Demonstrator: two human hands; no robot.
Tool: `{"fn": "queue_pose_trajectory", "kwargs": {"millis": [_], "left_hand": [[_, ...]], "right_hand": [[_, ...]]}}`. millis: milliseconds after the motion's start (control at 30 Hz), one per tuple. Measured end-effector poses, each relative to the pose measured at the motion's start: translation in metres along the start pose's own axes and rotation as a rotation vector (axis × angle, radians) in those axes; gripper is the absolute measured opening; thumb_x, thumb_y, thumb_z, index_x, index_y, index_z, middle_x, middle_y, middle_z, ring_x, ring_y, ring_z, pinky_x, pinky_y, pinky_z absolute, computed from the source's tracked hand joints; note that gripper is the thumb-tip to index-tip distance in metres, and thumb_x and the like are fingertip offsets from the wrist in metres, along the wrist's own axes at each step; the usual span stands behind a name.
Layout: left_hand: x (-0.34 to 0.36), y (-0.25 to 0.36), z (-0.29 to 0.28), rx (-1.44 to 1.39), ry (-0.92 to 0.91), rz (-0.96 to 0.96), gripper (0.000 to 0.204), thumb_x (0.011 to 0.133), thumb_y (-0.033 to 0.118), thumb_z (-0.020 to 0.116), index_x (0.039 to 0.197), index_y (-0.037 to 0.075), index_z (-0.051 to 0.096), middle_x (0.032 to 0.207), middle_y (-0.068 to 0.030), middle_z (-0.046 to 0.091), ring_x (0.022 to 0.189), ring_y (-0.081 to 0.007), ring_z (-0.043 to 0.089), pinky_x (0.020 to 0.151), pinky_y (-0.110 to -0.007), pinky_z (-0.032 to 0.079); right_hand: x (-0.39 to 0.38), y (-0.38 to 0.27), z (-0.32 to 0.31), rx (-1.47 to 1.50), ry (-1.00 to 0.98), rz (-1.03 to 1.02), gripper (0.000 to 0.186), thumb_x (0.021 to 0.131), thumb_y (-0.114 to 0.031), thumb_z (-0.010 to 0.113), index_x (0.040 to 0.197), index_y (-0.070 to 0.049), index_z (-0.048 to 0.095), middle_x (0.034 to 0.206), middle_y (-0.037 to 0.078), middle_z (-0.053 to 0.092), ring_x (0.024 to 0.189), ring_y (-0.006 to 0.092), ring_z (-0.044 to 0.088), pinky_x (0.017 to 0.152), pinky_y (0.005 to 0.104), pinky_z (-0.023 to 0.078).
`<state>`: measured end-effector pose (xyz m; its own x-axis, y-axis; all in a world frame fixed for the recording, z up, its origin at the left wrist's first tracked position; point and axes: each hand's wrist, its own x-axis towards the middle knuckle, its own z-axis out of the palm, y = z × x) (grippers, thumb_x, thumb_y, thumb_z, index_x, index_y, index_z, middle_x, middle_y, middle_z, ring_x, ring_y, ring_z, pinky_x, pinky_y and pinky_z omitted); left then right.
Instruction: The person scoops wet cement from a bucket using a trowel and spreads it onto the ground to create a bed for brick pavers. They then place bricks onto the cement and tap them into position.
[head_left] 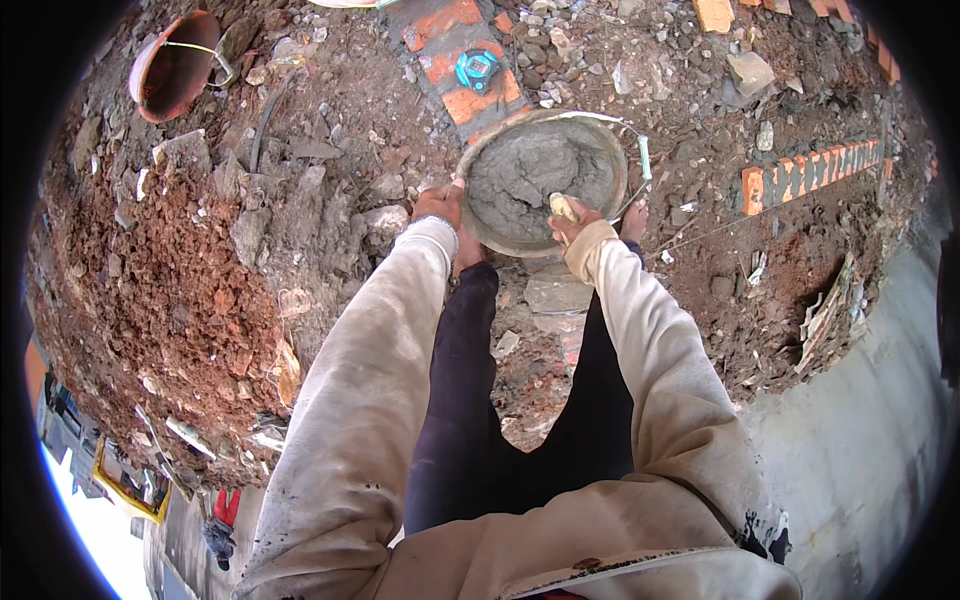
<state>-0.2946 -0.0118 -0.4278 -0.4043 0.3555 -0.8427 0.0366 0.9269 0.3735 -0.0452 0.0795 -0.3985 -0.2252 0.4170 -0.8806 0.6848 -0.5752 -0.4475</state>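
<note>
A round bucket [476,228] of wet grey mortar [530,165] stands between my feet, close against the end of a low brick course. My left hand [440,205] is closed on the bucket's left rim. In my right hand [580,222], over the near right part of the mortar, is the pale, stubby handle of a trowel [562,206]; its blade cannot be made out against the mortar. The bucket's wire handle, with a light grip piece [644,160], hangs over the right side.
Beyond the bucket, a turquoise round device [477,70] rests on the brick course [440,35]. A tilted reddish bucket [178,68] lies far left. To the right are another brick row [810,172] and a taut string [715,232]. Rubble and soil surround me; a grey wall [850,430] curves at right.
</note>
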Motion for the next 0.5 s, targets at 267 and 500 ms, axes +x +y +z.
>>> {"fn": "queue_pose_trajectory", "kwargs": {"millis": [267,500], "left_hand": [[0.012,-0.029,-0.012,-0.095,0.029,0.032,0.04,0.085,0.041,0.059,0.082,0.002,0.066,0.055,-0.0033,0.054,0.05,-0.0132,0.052,0.049,-0.031,0.042],[0.0,-0.006,-0.01,-0.195,-0.114,-0.137,0.04,0.081,0.049,0.06,0.093,0.012,0.067,0.069,0.001,0.057,0.056,-0.0152,0.057,0.047,-0.032,0.042]], "right_hand": [[0.014,-0.054,0.032,-0.698,0.163,0.283,0.051,0.074,-0.031,0.065,0.117,-0.006,0.053,0.102,0.016,0.063,0.096,0.0319,0.06,0.084,0.0356,0.046],[-0.024,-0.012,0.069,-0.11,0.344,0.073,0.043,0.072,-0.024,0.068,0.107,-0.002,0.059,0.101,0.019,0.062,0.094,0.03,0.061,0.083,0.0356,0.046]]}}
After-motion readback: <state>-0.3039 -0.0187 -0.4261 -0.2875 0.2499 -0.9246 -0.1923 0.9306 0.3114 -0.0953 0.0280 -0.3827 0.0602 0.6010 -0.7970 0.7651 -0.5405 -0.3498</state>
